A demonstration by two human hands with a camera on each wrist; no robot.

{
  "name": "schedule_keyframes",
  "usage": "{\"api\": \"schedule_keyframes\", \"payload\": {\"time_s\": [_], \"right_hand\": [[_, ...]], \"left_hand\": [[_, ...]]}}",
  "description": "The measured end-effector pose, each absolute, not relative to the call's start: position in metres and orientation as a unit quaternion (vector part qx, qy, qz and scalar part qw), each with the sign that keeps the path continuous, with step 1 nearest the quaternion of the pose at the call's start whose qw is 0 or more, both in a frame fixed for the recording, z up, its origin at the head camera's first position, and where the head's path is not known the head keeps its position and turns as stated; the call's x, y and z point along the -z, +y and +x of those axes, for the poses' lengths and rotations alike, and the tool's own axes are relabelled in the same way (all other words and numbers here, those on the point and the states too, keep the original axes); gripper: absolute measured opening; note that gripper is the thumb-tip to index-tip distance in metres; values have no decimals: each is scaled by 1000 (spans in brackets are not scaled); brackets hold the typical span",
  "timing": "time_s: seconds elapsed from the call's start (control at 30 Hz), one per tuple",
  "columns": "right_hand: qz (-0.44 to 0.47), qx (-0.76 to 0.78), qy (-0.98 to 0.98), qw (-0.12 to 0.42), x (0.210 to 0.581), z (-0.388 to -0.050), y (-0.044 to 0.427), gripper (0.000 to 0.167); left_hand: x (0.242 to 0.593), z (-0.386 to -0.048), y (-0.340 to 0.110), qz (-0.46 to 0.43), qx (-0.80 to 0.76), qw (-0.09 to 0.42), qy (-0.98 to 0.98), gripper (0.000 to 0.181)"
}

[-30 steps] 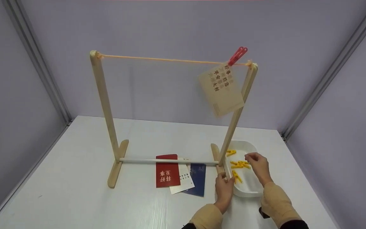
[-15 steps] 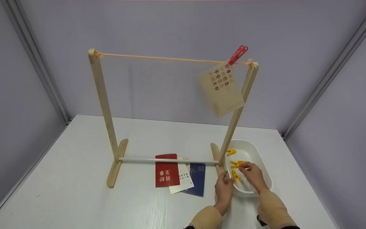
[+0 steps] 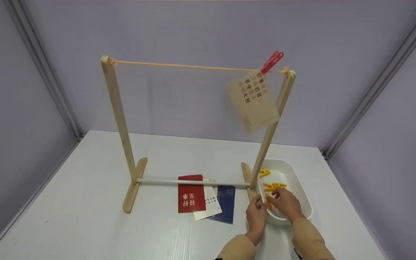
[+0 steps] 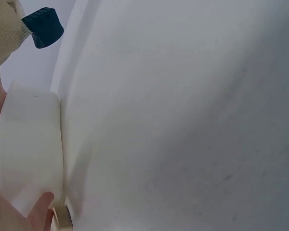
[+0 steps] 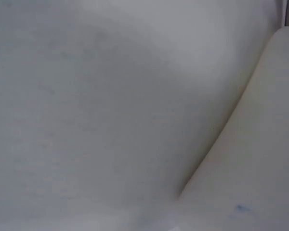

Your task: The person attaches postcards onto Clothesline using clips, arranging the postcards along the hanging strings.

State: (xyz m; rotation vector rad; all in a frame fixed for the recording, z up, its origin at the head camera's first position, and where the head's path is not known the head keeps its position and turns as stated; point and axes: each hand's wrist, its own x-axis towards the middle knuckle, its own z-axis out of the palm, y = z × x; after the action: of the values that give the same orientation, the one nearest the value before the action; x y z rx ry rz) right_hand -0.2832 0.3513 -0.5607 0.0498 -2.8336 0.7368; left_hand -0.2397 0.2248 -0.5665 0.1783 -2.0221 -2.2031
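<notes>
My right hand (image 3: pixel 288 204) is inside the white tray (image 3: pixel 303 187), its fingertips pinching a yellow clothespin (image 3: pixel 267 196) that they partly cover. Several more yellow clothespins (image 3: pixel 273 186) lie farther back in the tray. My left hand (image 3: pixel 256 218) grips the front end of the wooden rack's right foot (image 3: pixel 246 172), right beside the tray wall. In the left wrist view, the thumb (image 4: pixel 40 208) lies between the tray's side (image 4: pixel 31 144) and the foot's end (image 4: pixel 62 219). The right wrist view shows only pale surfaces, no fingers.
An orange string (image 3: pixel 186 66) spans the rack's posts. A red clothespin (image 3: pixel 272 62) holds a beige card (image 3: pixel 253 103) at its right end, tilted. Under the rack's crossbar (image 3: pixel 157 181) lie a red card (image 3: pixel 191 200), a white card (image 3: pixel 212 205) and a blue card (image 3: pixel 226 206), overlapping.
My right hand has come left and toward the front of the tray, down to the nearest yellow clothespin. The left hand stays at the rack's foot.
</notes>
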Motion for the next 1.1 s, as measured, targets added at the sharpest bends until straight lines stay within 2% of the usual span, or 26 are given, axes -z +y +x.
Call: {"api": "schedule_keyframes", "payload": {"time_s": [0.3, 0.57, 0.87, 1.1], "right_hand": [[32, -143, -984, 103, 567, -283, 348, 36], [27, -130, -988, 72, 566, -284, 349, 31], [23, -183, -976, 119, 568, -285, 352, 26], [54, -236, -951, 192, 568, -286, 352, 24]], "left_hand": [[563, -239, 224, 69, 736, 47, -672, 30], [563, -241, 224, 75, 737, 41, -671, 29], [564, -240, 224, 68, 737, 48, -671, 28], [565, -239, 223, 61, 739, 59, -668, 28]]}}
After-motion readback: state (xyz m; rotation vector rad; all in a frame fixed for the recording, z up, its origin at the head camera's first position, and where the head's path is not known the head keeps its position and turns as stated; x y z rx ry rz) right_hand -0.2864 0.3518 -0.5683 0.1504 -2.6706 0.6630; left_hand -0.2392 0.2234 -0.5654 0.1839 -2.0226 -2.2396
